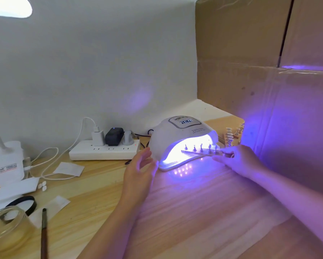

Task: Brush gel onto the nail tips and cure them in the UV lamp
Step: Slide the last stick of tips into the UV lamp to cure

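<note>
A white UV lamp (177,135) stands lit at the back of the wooden table (185,212), casting violet light. A wooden strip (198,153) carrying several nail tips on small stands lies partly inside the lamp's mouth. My right hand (239,159) pinches the strip's right end at the lamp's right side. My left hand (140,171) hovers with relaxed fingers beside the lamp's left edge and holds nothing. A brown-handled brush (44,232) lies at the front left, next to a clear glass jar (5,225).
More nail tips on stands (231,135) sit behind the lamp on the right. A white power strip (104,149) with plugs and cables lies at the back left. Paper wipes (69,169), a black lid (25,203) and white packaging (8,165) are scattered left. Cardboard wall (269,62) closes the right side.
</note>
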